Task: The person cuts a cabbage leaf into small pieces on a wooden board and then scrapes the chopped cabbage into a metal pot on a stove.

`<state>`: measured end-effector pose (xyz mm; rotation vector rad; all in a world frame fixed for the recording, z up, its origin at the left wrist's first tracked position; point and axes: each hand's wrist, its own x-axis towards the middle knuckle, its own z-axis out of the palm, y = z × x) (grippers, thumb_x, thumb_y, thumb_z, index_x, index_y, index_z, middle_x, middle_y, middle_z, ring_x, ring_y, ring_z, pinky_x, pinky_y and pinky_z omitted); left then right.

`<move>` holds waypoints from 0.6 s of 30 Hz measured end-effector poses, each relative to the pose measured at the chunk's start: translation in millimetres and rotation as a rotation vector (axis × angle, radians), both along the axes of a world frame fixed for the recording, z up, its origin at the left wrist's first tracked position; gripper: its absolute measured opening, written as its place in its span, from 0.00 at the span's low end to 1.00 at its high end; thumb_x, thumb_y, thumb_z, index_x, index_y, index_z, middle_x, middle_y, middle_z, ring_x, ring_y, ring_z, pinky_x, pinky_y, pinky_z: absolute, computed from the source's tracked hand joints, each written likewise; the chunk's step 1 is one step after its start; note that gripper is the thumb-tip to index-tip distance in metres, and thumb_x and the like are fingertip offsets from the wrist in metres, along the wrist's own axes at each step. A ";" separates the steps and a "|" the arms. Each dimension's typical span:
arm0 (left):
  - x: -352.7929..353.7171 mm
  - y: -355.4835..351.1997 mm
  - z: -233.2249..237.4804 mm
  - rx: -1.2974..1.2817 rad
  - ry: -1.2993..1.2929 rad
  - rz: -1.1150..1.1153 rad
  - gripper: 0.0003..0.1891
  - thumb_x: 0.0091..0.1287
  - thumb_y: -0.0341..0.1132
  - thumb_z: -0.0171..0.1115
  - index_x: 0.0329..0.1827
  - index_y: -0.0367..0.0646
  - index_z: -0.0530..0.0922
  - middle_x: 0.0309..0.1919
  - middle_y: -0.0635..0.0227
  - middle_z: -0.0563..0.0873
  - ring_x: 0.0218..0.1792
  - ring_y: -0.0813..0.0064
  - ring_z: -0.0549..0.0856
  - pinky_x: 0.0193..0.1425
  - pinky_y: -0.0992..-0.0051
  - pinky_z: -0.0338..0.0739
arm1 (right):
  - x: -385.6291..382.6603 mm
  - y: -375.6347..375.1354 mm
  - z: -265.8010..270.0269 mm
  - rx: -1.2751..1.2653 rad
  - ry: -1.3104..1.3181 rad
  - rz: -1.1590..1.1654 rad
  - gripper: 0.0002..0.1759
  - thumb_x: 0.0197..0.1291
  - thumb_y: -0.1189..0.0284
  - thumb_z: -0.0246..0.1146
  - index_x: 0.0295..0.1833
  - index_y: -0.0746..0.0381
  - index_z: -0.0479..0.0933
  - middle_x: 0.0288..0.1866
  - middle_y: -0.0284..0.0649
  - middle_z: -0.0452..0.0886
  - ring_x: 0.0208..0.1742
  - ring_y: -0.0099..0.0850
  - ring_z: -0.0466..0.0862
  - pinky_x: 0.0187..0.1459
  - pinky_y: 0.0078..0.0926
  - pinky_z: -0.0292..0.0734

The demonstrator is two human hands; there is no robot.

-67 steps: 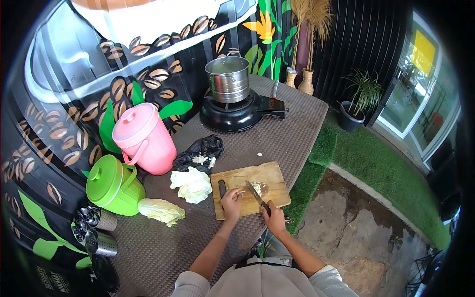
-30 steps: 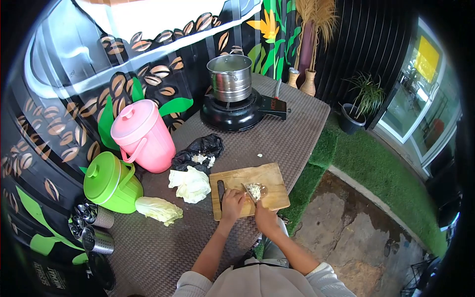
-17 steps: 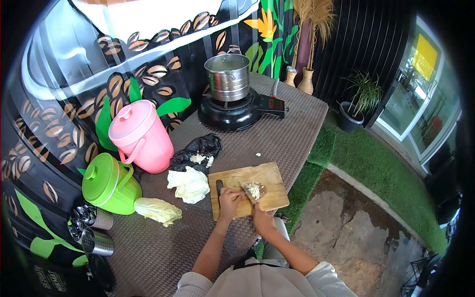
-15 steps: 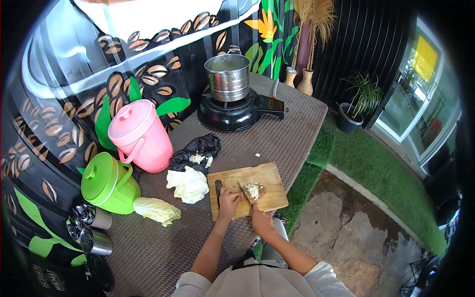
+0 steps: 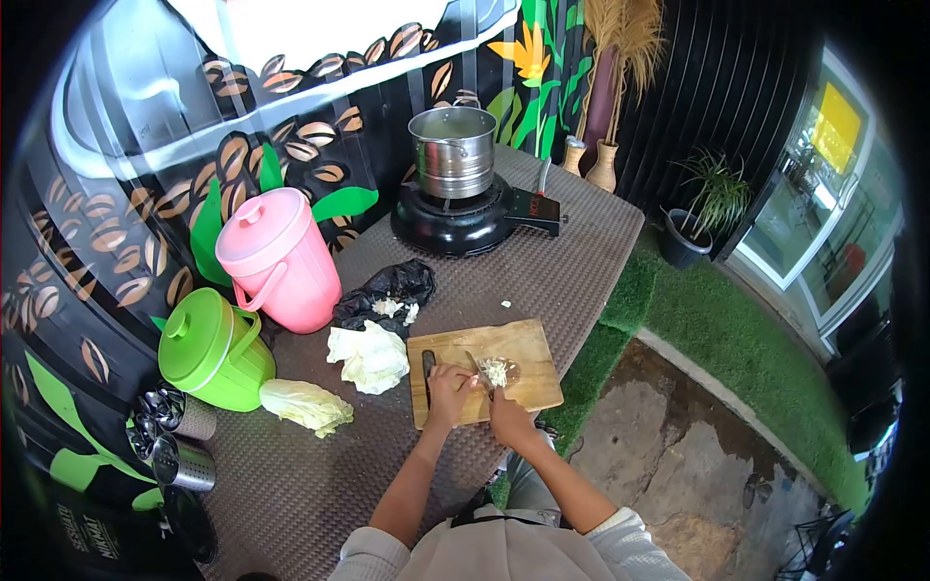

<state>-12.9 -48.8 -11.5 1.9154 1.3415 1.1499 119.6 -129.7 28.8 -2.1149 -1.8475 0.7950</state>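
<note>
My right hand [image 5: 510,418] is closed round a knife [image 5: 473,362], its blade pointing away from me over the wooden cutting board [image 5: 535,389]. Beside the blade, the fingers of my left hand [image 5: 449,393] are drawn together at the board; whatever they pinch is too small to make out. Finely chopped pale pieces [image 5: 499,372] lie in a little heap right of the blade. Near the board's left edge rests a dark-handled utensil [image 5: 428,364], partly covered by my left hand.
Left of the board lie a cabbage [image 5: 370,358], a napa cabbage [image 5: 306,405] and a black plastic bag [image 5: 399,289]. A pink jug [image 5: 281,261] and a green jug [image 5: 215,349] stand by the wall. Farther back, a steel pot [image 5: 453,155] sits on a black stove [image 5: 451,221].
The knife blade has shifted slightly left, towards my left fingers, and the chopped heap shows more openly. Both hands stay at the board. The whole view has moved a little.
</note>
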 end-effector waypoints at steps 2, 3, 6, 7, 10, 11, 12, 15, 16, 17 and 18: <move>0.6 0.2 -0.3 0.038 0.000 0.020 0.05 0.53 0.32 0.72 0.27 0.44 0.84 0.33 0.64 0.83 0.47 0.62 0.77 0.54 0.64 0.67 | -4.4 -7.8 -12.9 0.097 -0.026 -0.029 0.14 0.66 0.71 0.51 0.53 0.66 0.61 0.37 0.63 0.81 0.40 0.61 0.82 0.43 0.56 0.77; 1.3 0.3 -2.0 0.073 -0.002 0.035 0.06 0.52 0.32 0.73 0.26 0.43 0.82 0.32 0.64 0.83 0.45 0.61 0.77 0.52 0.64 0.68 | -8.5 -10.0 -21.5 0.097 -0.029 -0.025 0.14 0.66 0.71 0.51 0.53 0.66 0.61 0.37 0.63 0.81 0.40 0.61 0.82 0.43 0.56 0.77; -1.3 2.3 -6.1 0.066 -0.031 0.022 0.04 0.52 0.30 0.73 0.26 0.42 0.84 0.31 0.63 0.84 0.43 0.60 0.78 0.49 0.64 0.71 | -19.0 -10.1 -28.7 0.180 -0.145 -0.100 0.14 0.67 0.69 0.51 0.52 0.67 0.61 0.34 0.63 0.81 0.38 0.62 0.82 0.41 0.57 0.76; -1.6 2.1 -8.1 0.065 -0.033 0.024 0.04 0.52 0.30 0.73 0.26 0.42 0.84 0.31 0.63 0.84 0.43 0.60 0.78 0.49 0.64 0.71 | -18.5 -4.8 -13.6 0.103 -0.116 -0.070 0.16 0.64 0.72 0.51 0.54 0.68 0.61 0.35 0.63 0.82 0.39 0.59 0.84 0.41 0.53 0.78; -1.9 -0.4 -9.3 0.120 -0.059 0.022 0.03 0.51 0.28 0.72 0.27 0.40 0.85 0.31 0.62 0.84 0.41 0.60 0.79 0.47 0.64 0.73 | -7.5 5.0 -2.3 0.020 -0.064 -0.005 0.19 0.62 0.75 0.52 0.57 0.69 0.60 0.35 0.62 0.82 0.39 0.56 0.85 0.41 0.51 0.80; -2.0 -2.4 -8.9 0.137 -0.046 0.020 0.03 0.51 0.27 0.72 0.28 0.39 0.86 0.31 0.62 0.84 0.42 0.60 0.79 0.48 0.64 0.73 | -3.9 7.3 -1.3 0.016 -0.043 0.037 0.19 0.62 0.74 0.52 0.57 0.69 0.60 0.35 0.61 0.83 0.39 0.55 0.85 0.41 0.52 0.80; -1.9 -3.7 -7.3 0.154 -0.033 0.020 0.03 0.51 0.27 0.71 0.28 0.38 0.86 0.32 0.61 0.84 0.42 0.60 0.79 0.48 0.64 0.73 | -4.1 6.2 -2.4 0.019 -0.045 0.039 0.19 0.62 0.74 0.52 0.57 0.69 0.60 0.35 0.61 0.83 0.39 0.55 0.85 0.41 0.52 0.80; -0.8 -5.1 -3.7 0.146 -0.026 0.035 0.04 0.51 0.26 0.71 0.30 0.40 0.87 0.32 0.62 0.85 0.41 0.62 0.79 0.48 0.67 0.73 | -12.3 -8.4 -14.3 0.028 -0.021 -0.008 0.19 0.62 0.74 0.53 0.57 0.68 0.60 0.36 0.61 0.82 0.39 0.56 0.85 0.41 0.52 0.80; -0.9 -5.4 -2.8 0.145 -0.029 0.038 0.04 0.51 0.26 0.71 0.30 0.40 0.87 0.32 0.62 0.85 0.41 0.62 0.79 0.48 0.67 0.73 | -18.7 -14.0 -19.7 0.120 -0.099 -0.041 0.20 0.61 0.75 0.54 0.57 0.68 0.59 0.38 0.63 0.82 0.41 0.57 0.84 0.42 0.53 0.79; -1.5 -5.3 -1.9 0.139 -0.019 0.029 0.03 0.52 0.27 0.71 0.29 0.39 0.86 0.32 0.61 0.84 0.42 0.61 0.79 0.48 0.66 0.73 | -21.0 -16.4 -24.4 0.213 -0.177 -0.075 0.21 0.60 0.76 0.55 0.56 0.69 0.59 0.39 0.64 0.81 0.43 0.59 0.83 0.43 0.54 0.78; -1.3 -4.3 -1.2 0.134 -0.010 0.022 0.03 0.52 0.27 0.70 0.28 0.38 0.86 0.32 0.61 0.84 0.42 0.60 0.78 0.49 0.64 0.73 | -18.0 -11.8 -18.2 0.214 -0.180 -0.071 0.21 0.60 0.76 0.55 0.56 0.69 0.59 0.39 0.64 0.81 0.43 0.59 0.83 0.43 0.54 0.78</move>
